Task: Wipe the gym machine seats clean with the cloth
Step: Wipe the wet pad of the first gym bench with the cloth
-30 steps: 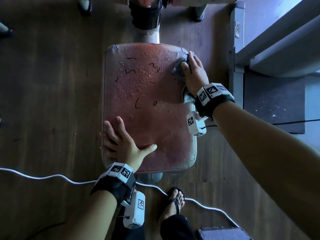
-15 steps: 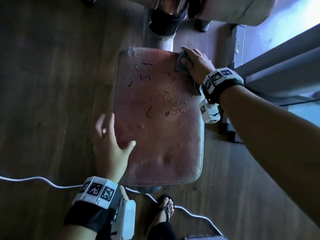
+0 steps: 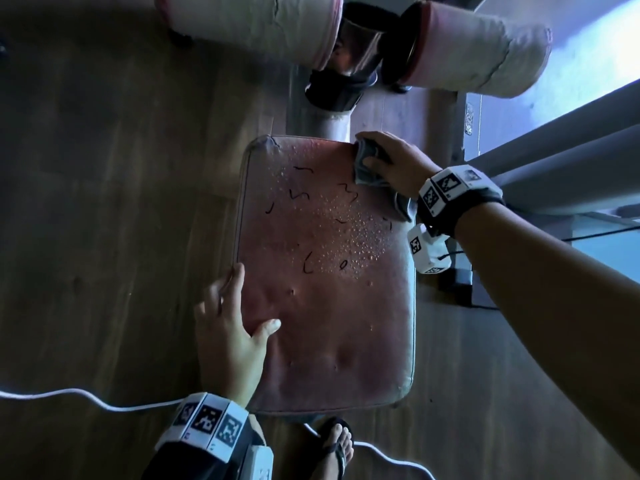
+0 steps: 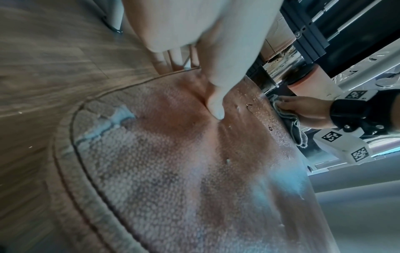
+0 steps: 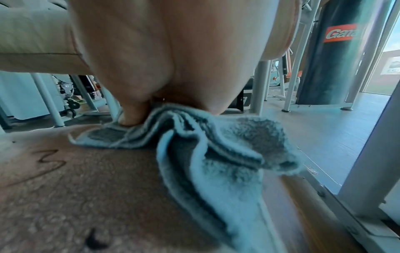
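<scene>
The red-brown padded seat [image 3: 325, 271] fills the middle of the head view, with black pen squiggles and water droplets on its far half. My right hand [image 3: 377, 157] grips a folded grey cloth [image 3: 367, 168] and presses it on the seat's far right corner. In the right wrist view the thumb pins the cloth [image 5: 216, 162] to the seat [image 5: 86, 196], and part of it hangs over the right edge. My left hand [image 3: 239, 306] rests flat on the seat's left edge, holding nothing. Its thumb [image 4: 216, 106] presses into the padding [image 4: 173, 171].
Two worn padded rollers [image 3: 249, 26] [image 3: 478, 46] hang just beyond the seat, above its post [image 3: 332, 123]. A grey metal frame [image 3: 554, 168] runs close on the right. A white cable [image 3: 104, 403] crosses the wooden floor by my sandalled foot [image 3: 336, 445]. A punching bag [image 5: 337, 51] stands further off.
My right hand has slid the cloth along the right edge up to the far right corner. My left hand lifted off the near part of the seat and settled on its left edge.
</scene>
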